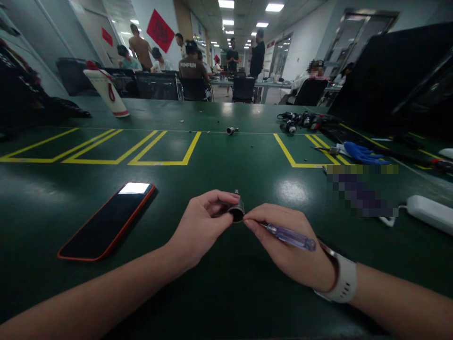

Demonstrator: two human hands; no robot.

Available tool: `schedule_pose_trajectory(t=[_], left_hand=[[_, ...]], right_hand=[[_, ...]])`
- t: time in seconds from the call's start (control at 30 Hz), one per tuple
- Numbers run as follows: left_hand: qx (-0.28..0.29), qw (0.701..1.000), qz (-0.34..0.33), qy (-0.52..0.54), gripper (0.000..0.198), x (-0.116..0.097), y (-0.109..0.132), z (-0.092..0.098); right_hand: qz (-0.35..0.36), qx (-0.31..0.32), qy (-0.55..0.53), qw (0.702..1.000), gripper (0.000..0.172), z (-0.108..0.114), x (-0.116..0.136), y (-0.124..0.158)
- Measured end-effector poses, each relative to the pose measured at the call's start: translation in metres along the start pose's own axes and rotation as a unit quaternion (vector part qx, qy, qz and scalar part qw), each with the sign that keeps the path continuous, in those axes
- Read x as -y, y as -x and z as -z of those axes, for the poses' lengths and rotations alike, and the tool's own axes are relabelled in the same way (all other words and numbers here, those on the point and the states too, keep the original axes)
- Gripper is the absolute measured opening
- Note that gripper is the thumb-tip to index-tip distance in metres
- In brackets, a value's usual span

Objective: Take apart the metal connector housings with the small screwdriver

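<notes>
Between thumb and fingers, my left hand point(201, 219) grips a small dark metal cup-shaped part point(238, 208) with a short stem at its far side. Its round opening faces toward me. My right hand point(286, 241) pinches the shaft of a screwdriver point(290, 237) with a clear purple handle, which lies back across the hand. The fingertips of that hand are right beside the rim of the metal part, and the screwdriver's tip is hidden there. A pale watch point(343, 278) is on my right wrist.
A phone point(106, 222) in an orange-red case lies left. Farther back are a similar metal part point(231, 131), a white umbrella-like object point(108, 92), dark metal parts point(290, 126), a blue glove point(364, 153) and a white power strip point(430, 213). Yellow tape marks the green table point(170, 264). Several people are beyond.
</notes>
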State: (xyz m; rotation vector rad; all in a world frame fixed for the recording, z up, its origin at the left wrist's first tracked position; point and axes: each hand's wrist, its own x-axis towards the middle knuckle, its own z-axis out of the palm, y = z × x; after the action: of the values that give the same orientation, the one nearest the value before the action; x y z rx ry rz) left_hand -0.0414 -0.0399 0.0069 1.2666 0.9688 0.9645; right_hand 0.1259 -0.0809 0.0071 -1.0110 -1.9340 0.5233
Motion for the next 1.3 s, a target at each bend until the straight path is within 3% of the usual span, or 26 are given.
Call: schedule_pose_trajectory(t=[0.13,0.3,0.8,1.3], left_hand=[[-0.009,0.999,-0.024,-0.036,0.018,0.000,0.000,0.000],[-0.016,0.997,-0.048,-0.052,0.017,0.000,0.001,0.001],[-0.029,0.999,0.008,-0.033,0.022,-0.003,0.001,-0.001],[-0.032,0.998,-0.006,-0.048,0.019,-0.001,-0.001,-0.001]], right_hand=[[-0.041,-0.008,-0.019,0.999,0.012,0.001,0.002,-0.002],[-0.041,-0.007,-0.024,0.999,0.011,0.000,0.002,-0.002],[0.124,-0.018,0.068,0.990,0.014,-0.006,-0.008,0.006],[0.135,0.000,0.136,0.981,0.014,-0.006,-0.003,0.007]])
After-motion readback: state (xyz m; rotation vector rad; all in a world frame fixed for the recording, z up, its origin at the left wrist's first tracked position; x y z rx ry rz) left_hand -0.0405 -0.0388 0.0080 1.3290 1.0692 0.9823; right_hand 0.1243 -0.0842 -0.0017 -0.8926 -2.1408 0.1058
